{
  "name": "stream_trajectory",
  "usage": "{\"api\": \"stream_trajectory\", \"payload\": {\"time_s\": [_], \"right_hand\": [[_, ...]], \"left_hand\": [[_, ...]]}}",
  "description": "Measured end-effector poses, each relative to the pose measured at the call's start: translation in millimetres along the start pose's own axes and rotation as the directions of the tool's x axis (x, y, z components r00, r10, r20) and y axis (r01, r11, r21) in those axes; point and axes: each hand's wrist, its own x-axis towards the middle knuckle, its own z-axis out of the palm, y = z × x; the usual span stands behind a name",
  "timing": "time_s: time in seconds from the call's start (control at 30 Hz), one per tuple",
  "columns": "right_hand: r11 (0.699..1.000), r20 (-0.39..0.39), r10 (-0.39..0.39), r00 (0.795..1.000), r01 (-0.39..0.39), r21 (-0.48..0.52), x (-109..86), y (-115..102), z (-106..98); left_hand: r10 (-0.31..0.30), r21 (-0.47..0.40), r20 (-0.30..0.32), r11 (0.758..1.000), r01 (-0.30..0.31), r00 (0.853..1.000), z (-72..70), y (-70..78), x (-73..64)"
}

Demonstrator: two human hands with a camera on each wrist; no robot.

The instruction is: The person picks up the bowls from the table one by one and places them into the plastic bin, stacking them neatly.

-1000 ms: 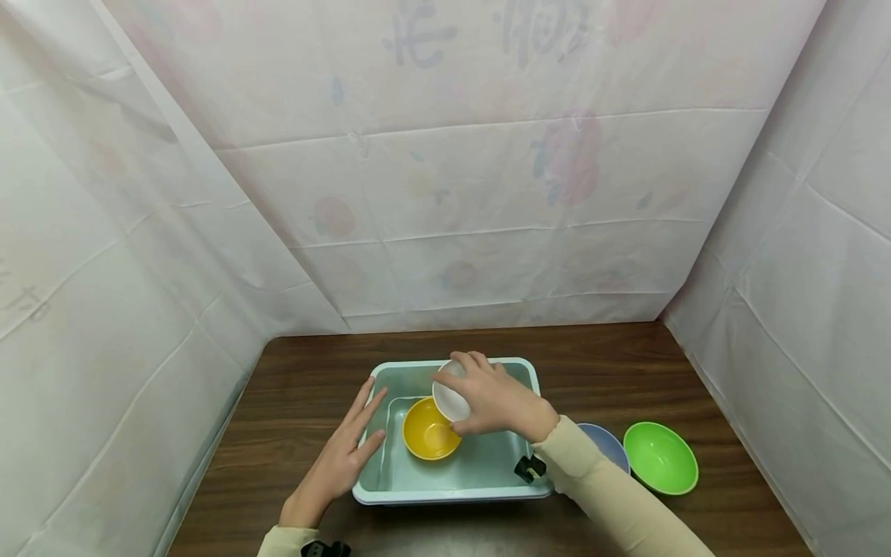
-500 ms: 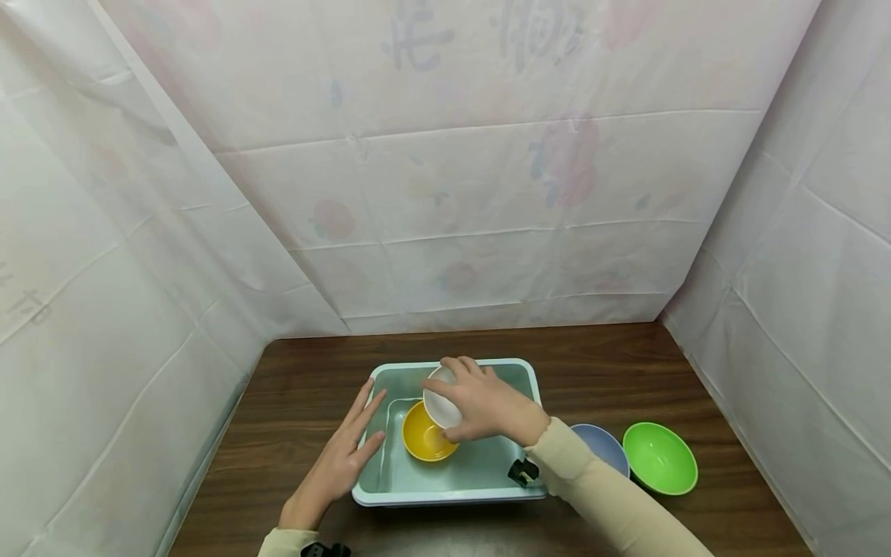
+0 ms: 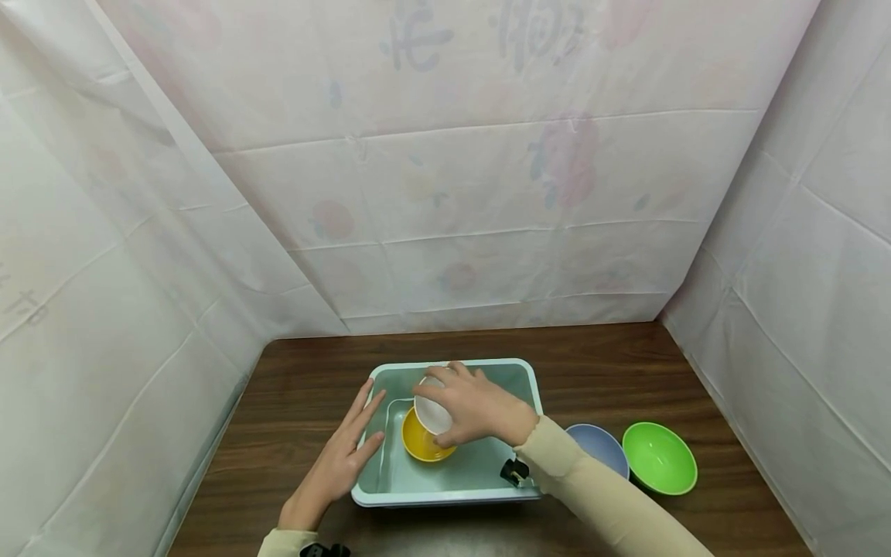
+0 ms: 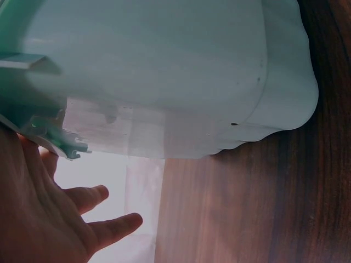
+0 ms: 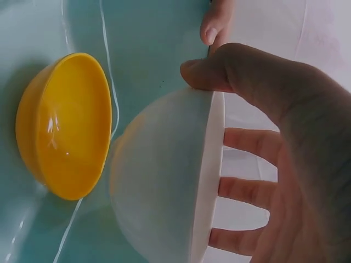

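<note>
Right wrist view: gripping the white bowl [image 5: 159,181] across its rim with the right hand [image 3: 480,406], with thumb on one side and fingers on the other, over the pale green basin [image 3: 452,497], close to the yellow bowl [image 5: 77,131] inside. Probably light, stiff and slick-sided; best pinched at opposite edges. Keeping to the head view: left hand [image 3: 337,460] at the basin's left rim, with fingers straight and apart.

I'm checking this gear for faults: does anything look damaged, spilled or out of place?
A small dark mark on the outside of the tub, in the left wrist view, stands out against the pale surface. Dirt or a chip, I can't tell. No spill shows.
</note>
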Motion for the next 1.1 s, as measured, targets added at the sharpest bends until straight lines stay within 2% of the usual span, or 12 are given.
{"api": "stream_trajectory", "payload": {"time_s": [0.33, 0.5, 0.87, 1.1], "right_hand": [[0.999, 0.056, -0.028, 0.998, 0.030, -0.033, 7.5, -3, 9], [0.998, 0.075, -0.029, 0.997, 0.033, -0.052, 10.0, -5, 12], [0.986, 0.092, -0.070, 0.993, 0.083, -0.142, 16.4, -7, 23], [0.988, 0.097, -0.077, 0.992, 0.089, -0.127, 21.9, -6, 34]], "left_hand": [[-0.011, -0.006, -0.004, 1.000, 0.011, 1.000, -0.6, 0.9, -0.4], [0.003, -0.005, 0.000, 1.000, -0.003, 1.000, -0.9, 0.5, 0.5], [0.010, -0.014, 0.003, 1.000, -0.010, 1.000, -1.2, -0.3, 0.5], [0.015, -0.021, 0.005, 1.000, -0.015, 1.000, -1.1, -0.1, 0.5]]}}
